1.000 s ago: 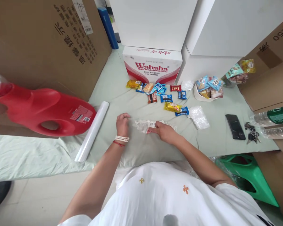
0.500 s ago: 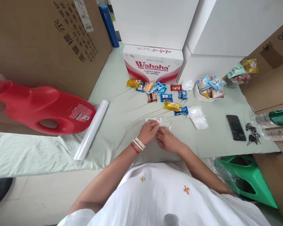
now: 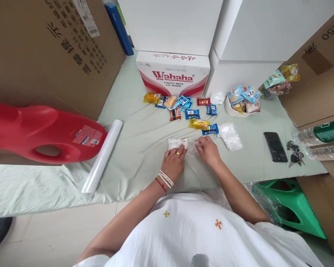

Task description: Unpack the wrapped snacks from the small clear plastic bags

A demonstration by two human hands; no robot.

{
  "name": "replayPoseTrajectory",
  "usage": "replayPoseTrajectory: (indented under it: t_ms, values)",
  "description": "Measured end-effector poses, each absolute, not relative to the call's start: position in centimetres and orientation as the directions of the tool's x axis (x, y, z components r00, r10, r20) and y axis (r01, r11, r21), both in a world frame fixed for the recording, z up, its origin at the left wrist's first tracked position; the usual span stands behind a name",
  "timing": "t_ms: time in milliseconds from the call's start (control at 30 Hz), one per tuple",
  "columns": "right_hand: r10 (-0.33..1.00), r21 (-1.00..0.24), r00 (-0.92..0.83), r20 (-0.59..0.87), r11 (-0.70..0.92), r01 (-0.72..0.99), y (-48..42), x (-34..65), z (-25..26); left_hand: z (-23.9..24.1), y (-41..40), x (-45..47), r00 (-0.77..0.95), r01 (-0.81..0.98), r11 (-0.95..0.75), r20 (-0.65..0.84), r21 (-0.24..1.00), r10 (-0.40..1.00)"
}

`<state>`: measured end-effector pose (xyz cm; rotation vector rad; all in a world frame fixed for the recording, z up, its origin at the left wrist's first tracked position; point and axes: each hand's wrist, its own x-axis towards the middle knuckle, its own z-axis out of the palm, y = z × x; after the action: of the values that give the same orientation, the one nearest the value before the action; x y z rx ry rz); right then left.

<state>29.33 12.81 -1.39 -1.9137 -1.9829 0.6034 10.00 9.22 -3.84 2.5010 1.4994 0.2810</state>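
Note:
A white packet with red print (image 3: 177,143) lies on the cloth in front of me. My left hand (image 3: 173,163), with a gold ring and a beaded bracelet, rests on its near edge, fingers stretched out flat. Just right of the packet is a crumpled clear plastic bag (image 3: 192,149). The fingers of my right hand (image 3: 209,151) are pinched on its right side. Beyond my hands lie a yellow wrapped snack (image 3: 199,124), a blue packet (image 3: 210,129) and a folded clear plastic bag (image 3: 230,136).
A Wahaha carton (image 3: 174,76) stands at the back with several snacks before it. To the right are a white snack bowl (image 3: 241,113), a phone (image 3: 275,147), keys (image 3: 296,157) and bottles (image 3: 327,132). A red jug (image 3: 58,122) and a white roll (image 3: 102,155) sit left.
My hands have moved apart. The right one has gone up and right onto the clear bag, and the left now lies flat on the white packet, which shows more. The view has shifted slightly.

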Motion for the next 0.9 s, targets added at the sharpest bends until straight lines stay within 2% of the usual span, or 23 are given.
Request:
replayPoseTrajectory:
  t_ms: [133, 200, 267, 333, 400, 433, 500, 533, 633, 767, 900]
  values:
    - [0.975, -0.597, -0.216, -0.057, 0.140, 0.790, 15.3, 25.6, 0.1, -4.2, 9.3, 10.2, 0.445, 0.829, -0.451, 0.098, 0.330, 0.890]
    - [0.961, -0.632, -0.258, -0.101, 0.138, 0.763, 16.4, 23.1, -0.2, -4.4, 9.7, 9.6, 0.474, 0.794, -0.479, 0.110, 0.375, 0.873]
    - [0.951, -0.663, -0.268, -0.155, 0.101, 0.742, 17.1, 21.3, -0.9, -4.6, 9.9, 8.1, 0.496, 0.740, -0.496, 0.128, 0.455, 0.859]
    - [0.951, -0.671, -0.265, -0.162, 0.091, 0.736, 17.3, 20.4, -1.6, -5.0, 9.8, 6.2, 0.455, 0.662, -0.452, 0.158, 0.598, 0.876]
    - [0.957, -0.655, -0.264, -0.122, 0.122, 0.745, 17.2, 20.3, -2.3, -5.5, 9.7, 4.2, 0.260, 0.600, -0.293, 0.165, 0.744, 0.951]
    - [0.959, -0.647, -0.266, -0.100, 0.140, 0.749, 17.0, 20.4, -2.5, -5.7, 9.8, 3.5, 0.122, 0.600, -0.192, 0.149, 0.777, 0.981]
    - [0.957, -0.656, -0.283, -0.066, 0.172, 0.735, 16.6, 20.7, -2.8, -6.2, 10.2, 2.9, -0.106, 0.656, -0.028, 0.129, 0.755, 0.986]
    - [0.954, -0.670, -0.296, -0.053, 0.186, 0.719, 16.4, 20.8, -2.8, -6.3, 10.6, 3.1, -0.140, 0.698, 0.003, 0.133, 0.716, 0.981]
    - [0.950, -0.717, -0.313, -0.023, 0.202, 0.667, 15.8, 20.8, -2.7, -6.1, 12.0, 4.8, -0.043, 0.750, -0.044, 0.114, 0.660, 0.992]
    - [0.980, -0.806, -0.200, -0.013, 0.108, 0.582, 14.1, 21.6, -2.1, -4.4, 12.1, 7.5, -0.048, 0.615, -0.072, 0.128, 0.785, 0.991]
    - [0.999, -0.881, -0.028, -0.037, -0.019, 0.473, 11.6, 23.9, -1.8, -2.8, 9.9, 9.2, 0.099, 0.477, -0.265, 0.248, 0.838, 0.964]
